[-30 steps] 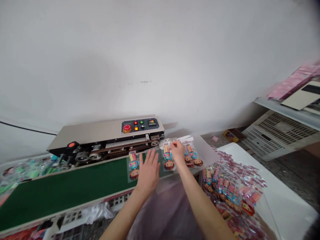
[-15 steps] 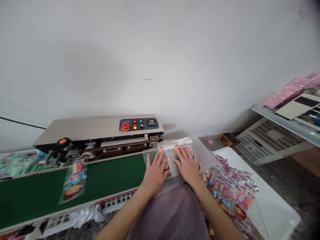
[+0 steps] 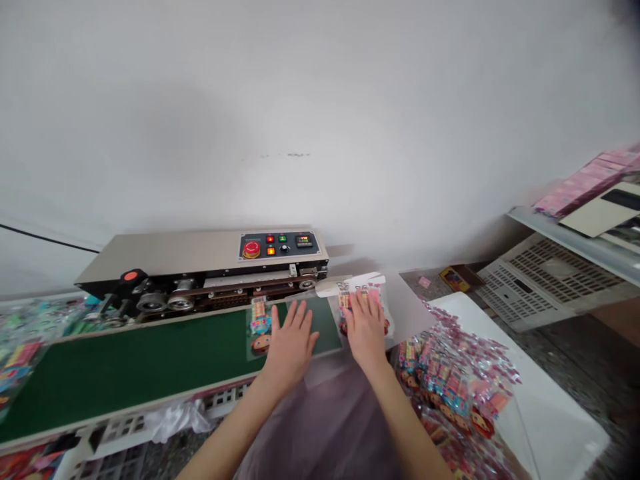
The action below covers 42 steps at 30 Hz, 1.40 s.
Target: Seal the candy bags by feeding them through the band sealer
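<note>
My left hand (image 3: 290,343) lies flat with fingers spread over the green conveyor belt (image 3: 165,360). Its thumb side is at a clear plastic packet (image 3: 259,327) with a cartoon figure inside, near the sealing machine (image 3: 200,260). My right hand (image 3: 367,327), fingers stretched out, presses down on another packet (image 3: 345,303), which it partly covers. That packet lies on the translucent sheet at the belt's right end, its top edge toward the machine's inlet. Whether more packets are under the right hand is hidden.
Many filled packets (image 3: 440,380) and small pink wrapped pieces (image 3: 467,340) lie on a white table (image 3: 545,393) at right. One packet (image 3: 20,367) rides at the belt's left end. Grey crates (image 3: 520,287) stand beyond. The control panel (image 3: 280,247) is lit.
My left hand has slid left along the belt with a packet beside it. The earlier packet on the belt has travelled to the far left. My right hand has shifted slightly left.
</note>
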Motion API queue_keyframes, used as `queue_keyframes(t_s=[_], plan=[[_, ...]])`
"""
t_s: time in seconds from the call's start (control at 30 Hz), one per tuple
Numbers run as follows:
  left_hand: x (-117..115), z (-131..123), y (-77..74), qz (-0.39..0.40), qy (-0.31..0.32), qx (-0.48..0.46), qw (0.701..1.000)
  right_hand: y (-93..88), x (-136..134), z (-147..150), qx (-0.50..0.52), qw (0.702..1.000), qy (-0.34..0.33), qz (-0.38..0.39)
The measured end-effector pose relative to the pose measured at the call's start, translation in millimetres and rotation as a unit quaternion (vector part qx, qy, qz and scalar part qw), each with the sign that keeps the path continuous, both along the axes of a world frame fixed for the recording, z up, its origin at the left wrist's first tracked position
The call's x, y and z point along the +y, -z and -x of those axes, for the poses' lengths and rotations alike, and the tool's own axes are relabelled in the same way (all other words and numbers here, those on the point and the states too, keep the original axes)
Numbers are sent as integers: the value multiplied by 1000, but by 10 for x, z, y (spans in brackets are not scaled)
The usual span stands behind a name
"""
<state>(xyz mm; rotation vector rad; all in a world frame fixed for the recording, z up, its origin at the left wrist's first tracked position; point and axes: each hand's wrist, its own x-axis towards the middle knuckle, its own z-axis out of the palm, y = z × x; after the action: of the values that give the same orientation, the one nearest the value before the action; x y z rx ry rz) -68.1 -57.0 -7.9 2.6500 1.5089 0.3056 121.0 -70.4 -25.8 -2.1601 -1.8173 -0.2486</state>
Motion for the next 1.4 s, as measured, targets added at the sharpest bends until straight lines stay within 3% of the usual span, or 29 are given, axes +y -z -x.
queue_keyframes(t_s=[0.07, 0.17, 0.37, 0.47, 0.6, 0.77, 1.0, 1.2, 1.4], plan=[[-29, -143, -23, 11, 41, -24, 999, 23, -64, -87, -10, 1000, 13, 21], [-70, -299, -13, 31, 75, -48, 996, 56, -16, 14, -15, 999, 32, 32], [-29, -209, 43, 39, 22, -38, 998, -2, 218, 383, 0, 1000, 20, 20], [93, -200, 19, 14, 43, -40, 998, -5, 163, 270, 3, 1000, 15, 4], [315, -254, 4, 10, 153, -11, 988, 32, 53, -54, -22, 1000, -11, 18], [381, -156, 88, 10, 170, 25, 985, 66, 20, -244, -56, 996, -54, 48], [165, -233, 179, -53, 104, 16, 993, 90, -15, -198, -73, 994, -73, 33], [52, -367, 169, -43, 16, 9, 999, 16, -3, -69, -57, 994, -83, 46], [24, -258, 148, -44, -33, 10, 998, -19, 52, 117, -26, 994, -93, 59]])
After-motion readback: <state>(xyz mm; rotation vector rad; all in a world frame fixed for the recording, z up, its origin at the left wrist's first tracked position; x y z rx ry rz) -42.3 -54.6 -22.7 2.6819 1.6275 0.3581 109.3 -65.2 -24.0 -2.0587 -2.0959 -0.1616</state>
